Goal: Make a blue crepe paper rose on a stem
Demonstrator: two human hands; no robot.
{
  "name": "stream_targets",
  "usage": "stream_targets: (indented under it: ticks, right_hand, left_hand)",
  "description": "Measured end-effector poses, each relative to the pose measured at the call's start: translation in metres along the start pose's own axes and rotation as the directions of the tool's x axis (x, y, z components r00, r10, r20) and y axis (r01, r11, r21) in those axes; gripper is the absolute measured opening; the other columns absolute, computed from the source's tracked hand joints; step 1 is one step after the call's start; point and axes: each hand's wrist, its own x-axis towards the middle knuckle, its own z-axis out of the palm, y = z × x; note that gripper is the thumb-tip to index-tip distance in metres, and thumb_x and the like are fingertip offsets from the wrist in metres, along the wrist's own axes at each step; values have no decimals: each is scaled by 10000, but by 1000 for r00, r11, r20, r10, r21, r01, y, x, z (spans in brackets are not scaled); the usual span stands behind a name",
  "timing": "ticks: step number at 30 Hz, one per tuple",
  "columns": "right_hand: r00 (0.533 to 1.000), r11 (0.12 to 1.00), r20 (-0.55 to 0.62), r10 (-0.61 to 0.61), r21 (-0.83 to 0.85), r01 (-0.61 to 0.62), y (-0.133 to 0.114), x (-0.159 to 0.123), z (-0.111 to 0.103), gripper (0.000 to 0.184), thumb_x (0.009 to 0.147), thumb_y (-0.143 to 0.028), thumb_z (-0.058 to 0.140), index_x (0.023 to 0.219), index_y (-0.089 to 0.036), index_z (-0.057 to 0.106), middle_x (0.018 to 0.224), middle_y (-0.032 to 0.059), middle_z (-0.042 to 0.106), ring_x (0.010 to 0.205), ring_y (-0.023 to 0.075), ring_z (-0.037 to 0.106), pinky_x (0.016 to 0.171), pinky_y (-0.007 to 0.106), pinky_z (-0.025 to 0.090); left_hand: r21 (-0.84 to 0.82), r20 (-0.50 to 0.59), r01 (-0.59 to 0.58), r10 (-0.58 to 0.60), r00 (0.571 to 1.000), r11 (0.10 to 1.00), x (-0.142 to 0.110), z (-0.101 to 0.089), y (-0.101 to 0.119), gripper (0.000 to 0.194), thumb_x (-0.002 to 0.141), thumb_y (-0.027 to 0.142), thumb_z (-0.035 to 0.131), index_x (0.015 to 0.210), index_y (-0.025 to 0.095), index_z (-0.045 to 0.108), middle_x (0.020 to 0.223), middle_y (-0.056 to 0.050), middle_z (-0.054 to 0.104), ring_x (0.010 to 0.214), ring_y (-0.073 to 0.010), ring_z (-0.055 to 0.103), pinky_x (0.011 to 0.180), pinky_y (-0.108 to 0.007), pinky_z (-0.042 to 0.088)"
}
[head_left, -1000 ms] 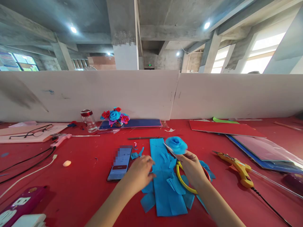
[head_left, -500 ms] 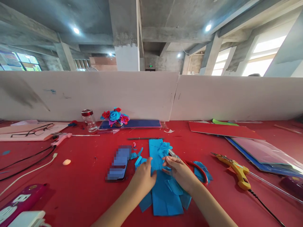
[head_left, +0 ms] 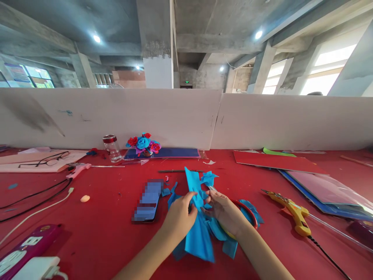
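My left hand [head_left: 182,212] is closed on a long blue paper strip [head_left: 199,241], which is creased and bent between thumb and fingers. My right hand [head_left: 223,210] is closed in a pinch beside it. Just beyond its fingertips a small blue paper flower [head_left: 209,179] sticks up; the part in the fingers is mostly hidden. Under the right hand lie scissors with red handles [head_left: 251,213], partly covered. Cut blue paper pieces [head_left: 230,248] lie below and around both hands.
A phone [head_left: 148,200] lies left of the hands, a yellow glue gun [head_left: 300,219] to the right. Farther back are a bunch of paper flowers [head_left: 143,144], a glass jar [head_left: 112,149] and paper sheets [head_left: 276,161]. A power strip [head_left: 35,241] is at left front.
My left hand has taken hold of the long blue strip, which was lying flat and is now lifted and bent. The flower at my right hand has shifted slightly and tilted right.
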Motion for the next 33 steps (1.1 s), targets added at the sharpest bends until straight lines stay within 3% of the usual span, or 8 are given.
stream_targets:
  ticks: [2,9,15,21,24,27,30,33]
  right_hand:
    - [999,999,-30,-40,25,40,-3,1,-1,173,691,-339,665,775,-188,653,635,-24,548,599,107,496,623,271,445]
    - [980,986,-115,-160,30,164,-1,9,-14,205,693,-363,669,813,-202,627,485,-92,320,398,36,230,358,140,230]
    - [970,977,-116,-212,-29,210,2,7,-6,166,719,-343,649,739,-185,602,505,-80,355,421,40,246,381,133,247]
    - [971,973,-60,-231,-17,231,4,-3,18,179,721,-391,631,735,-229,557,599,-49,513,524,87,426,529,197,395]
    - [979,981,-73,-191,-44,188,7,-8,28,201,710,-431,622,758,-243,568,556,-58,510,527,118,482,549,244,426]
    - [963,963,-131,-236,-165,214,11,-9,29,261,694,-441,628,849,-236,583,691,-18,606,689,172,573,616,271,446]
    - [903,912,-241,-356,-298,280,13,-4,20,326,666,-416,660,906,-219,560,829,11,621,801,190,579,668,276,451]
    - [840,829,-298,-453,-488,274,13,0,10,327,627,-385,690,858,-199,554,739,-5,587,680,163,549,595,258,433]
  left_hand:
    - [91,-37,-64,67,997,994,0,-17,6,305,750,135,393,895,197,655,895,-58,662,835,-185,602,761,-278,429]
    - [275,137,-50,12,990,960,2,-73,18,269,717,235,478,877,230,694,936,-65,690,911,-258,603,771,-323,442]
    - [181,8,-63,62,998,982,4,-87,18,295,741,195,467,934,264,679,956,-50,689,930,-249,605,748,-310,452]
    - [-184,-191,-100,64,980,978,-1,-57,23,201,724,237,545,905,239,633,862,-9,679,764,-170,621,662,-244,471]
    - [-129,-286,-207,164,944,970,-6,-27,22,163,643,91,543,755,210,551,762,10,607,750,-154,574,714,-257,443]
    - [-64,-291,-198,171,941,978,-10,-5,21,221,607,52,516,743,211,448,735,22,501,704,-144,526,666,-253,430]
    - [0,-314,-136,129,941,991,-13,4,23,225,630,143,551,795,212,416,798,0,459,750,-168,519,672,-282,429]
    - [96,-152,-10,25,988,995,-17,3,23,260,669,369,575,822,193,461,817,-30,489,761,-209,539,649,-314,432]
